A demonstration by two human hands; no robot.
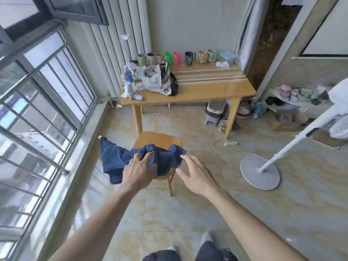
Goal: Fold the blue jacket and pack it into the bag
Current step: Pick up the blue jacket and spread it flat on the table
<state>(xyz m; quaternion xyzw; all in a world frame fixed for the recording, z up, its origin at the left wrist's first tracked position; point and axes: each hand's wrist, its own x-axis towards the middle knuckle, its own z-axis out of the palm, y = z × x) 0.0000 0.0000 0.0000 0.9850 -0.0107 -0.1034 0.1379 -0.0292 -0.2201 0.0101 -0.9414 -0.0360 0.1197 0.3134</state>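
Your left hand (138, 172) lay with a wide grip on the jacket (114, 159); your right hand (195, 176) hovered spread beside it. The jacket sat crumpled on the stool (160, 138), centre frame, draping left.

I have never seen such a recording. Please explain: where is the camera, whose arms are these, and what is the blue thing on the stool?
There is no machine here. A person wears one wide-angle camera on the head, so you look down along their own arms. The blue jacket lies crumpled on a wooden stool, partly hanging off toward the window. The left hand rests on the jacket; whether it already grips, I cannot tell. The right hand is open beside the cloth, holding nothing. The bag stands on the wooden table behind.
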